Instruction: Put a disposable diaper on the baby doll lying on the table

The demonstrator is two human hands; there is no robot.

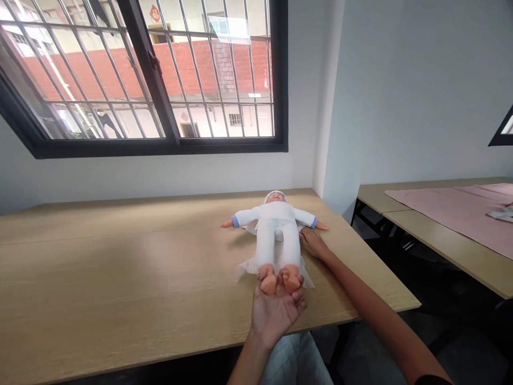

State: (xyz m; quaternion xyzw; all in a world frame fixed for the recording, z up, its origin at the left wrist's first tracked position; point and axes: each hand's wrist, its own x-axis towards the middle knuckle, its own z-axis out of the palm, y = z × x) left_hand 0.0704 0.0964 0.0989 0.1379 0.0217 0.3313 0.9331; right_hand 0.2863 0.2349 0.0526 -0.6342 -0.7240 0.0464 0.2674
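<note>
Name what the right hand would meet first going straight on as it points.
Likely the doll, at its hip, or the white cloth under it; the right hand lies close beside both, and depth is unclear.

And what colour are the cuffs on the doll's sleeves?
The doll's cuffs are blue, best seen in the head view.
</note>
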